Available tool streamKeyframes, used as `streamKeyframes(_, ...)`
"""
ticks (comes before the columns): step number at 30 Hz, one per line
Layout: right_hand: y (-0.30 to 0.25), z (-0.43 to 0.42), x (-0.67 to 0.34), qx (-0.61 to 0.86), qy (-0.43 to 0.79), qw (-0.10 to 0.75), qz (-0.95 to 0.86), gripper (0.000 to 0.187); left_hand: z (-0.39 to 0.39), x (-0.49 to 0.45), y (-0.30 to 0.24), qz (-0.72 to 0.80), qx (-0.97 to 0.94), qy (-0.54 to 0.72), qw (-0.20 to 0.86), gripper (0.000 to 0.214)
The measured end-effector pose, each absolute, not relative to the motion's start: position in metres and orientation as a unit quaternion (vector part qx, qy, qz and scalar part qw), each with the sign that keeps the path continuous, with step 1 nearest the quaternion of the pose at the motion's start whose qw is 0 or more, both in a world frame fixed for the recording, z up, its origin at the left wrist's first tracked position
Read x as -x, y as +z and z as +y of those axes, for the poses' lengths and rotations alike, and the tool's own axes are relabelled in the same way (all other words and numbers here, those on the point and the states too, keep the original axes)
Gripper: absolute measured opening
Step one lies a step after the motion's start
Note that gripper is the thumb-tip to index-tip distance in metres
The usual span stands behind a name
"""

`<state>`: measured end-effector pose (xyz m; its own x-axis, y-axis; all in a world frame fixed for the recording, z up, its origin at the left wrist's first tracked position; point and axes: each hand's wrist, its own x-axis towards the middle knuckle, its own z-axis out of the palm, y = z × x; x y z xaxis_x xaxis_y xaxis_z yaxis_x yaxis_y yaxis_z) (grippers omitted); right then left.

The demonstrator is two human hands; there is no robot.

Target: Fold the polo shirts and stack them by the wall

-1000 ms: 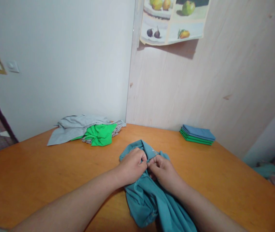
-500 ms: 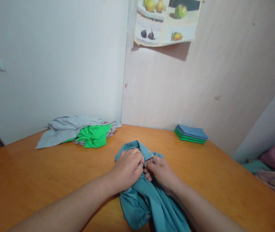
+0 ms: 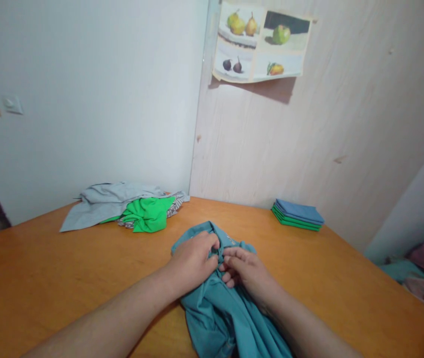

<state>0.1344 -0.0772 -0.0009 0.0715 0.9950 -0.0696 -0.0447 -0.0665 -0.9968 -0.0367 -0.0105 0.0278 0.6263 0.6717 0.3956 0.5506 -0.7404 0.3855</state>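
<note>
A crumpled teal shirt point(image 3: 212, 308) lies on the table in front of me, its collar end pointing away and its lower part running out of view at the bottom. My left hand point(image 3: 199, 256) is bent over the left side of the collar opening, thumb and fingers pinching the cloth. Just to its right, my right hand point(image 3: 242, 268) holds the front edge of the same shirt between thumb and fingers. The fingertips of both hands nearly meet at the opening. Whatever small part they pinch there is hidden.
On the orange-brown table point(image 3: 85, 268), a loose heap of grey clothes point(image 3: 103, 204) with a bright green cloth point(image 3: 148, 214) lies back left. A neat folded stack point(image 3: 297, 215), blue over green, stands back right. Walls rise behind, one bearing a fruit poster point(image 3: 262, 42).
The view has tilted up slightly. Both hands have shifted a little on the shirt's collar; the right fingers have loosened and spread somewhat, and the collar flap has dropped lower.
</note>
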Motion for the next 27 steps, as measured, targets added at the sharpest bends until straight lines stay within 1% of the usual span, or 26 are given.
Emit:
streamKeyframes(2, -0.003, -0.075, -0.134, 0.550, 0.491, 0.486, -0.469, 0.038, -0.003, 0.043, 0.034, 0.394, -0.885, 0.241, 0.053, 0.008)
streamKeyframes(5, -0.005, -0.073, -0.136, 0.591, 0.458, 0.446, -0.492, 0.048, 0.010, 0.056, 0.039, 0.432, -0.877, 0.208, -0.030, 0.013)
streamKeyframes(7, -0.005, -0.073, -0.139, 0.615, 0.403, 0.413, -0.537, 0.045, 0.017, 0.063, 0.040, 0.442, -0.871, 0.200, -0.071, 0.017)
streamKeyframes(10, -0.002, -0.076, -0.149, 0.644, 0.260, 0.341, -0.633, 0.034, 0.020, 0.068, 0.039, 0.437, -0.874, 0.183, -0.107, 0.023)
streamKeyframes(13, 0.002, -0.080, -0.161, 0.681, 0.149, 0.248, -0.673, 0.029, 0.020, 0.068, 0.037, 0.408, -0.893, 0.163, -0.099, 0.025)
streamKeyframes(17, 0.009, -0.083, -0.180, 0.725, 0.081, 0.155, -0.667, 0.009, 0.027, 0.070, 0.032, 0.404, -0.900, 0.147, -0.076, 0.025)
streamKeyframes(19, 0.012, -0.083, -0.192, 0.747, 0.052, 0.125, -0.650, 0.009, 0.031, 0.072, 0.031, 0.414, -0.895, 0.149, -0.074, 0.024)
streamKeyframes(21, 0.015, -0.083, -0.204, 0.773, 0.029, 0.109, -0.624, 0.013, 0.035, 0.073, 0.032, 0.423, -0.890, 0.153, -0.071, 0.021)
streamKeyframes(24, 0.018, -0.084, -0.218, 0.793, 0.027, 0.114, -0.598, 0.020, 0.035, 0.074, 0.034, 0.420, -0.887, 0.182, -0.061, 0.017)
streamKeyframes(27, 0.022, -0.086, -0.222, 0.797, 0.019, 0.141, -0.586, 0.018, 0.030, 0.071, 0.039, 0.415, -0.880, 0.224, -0.051, 0.015)
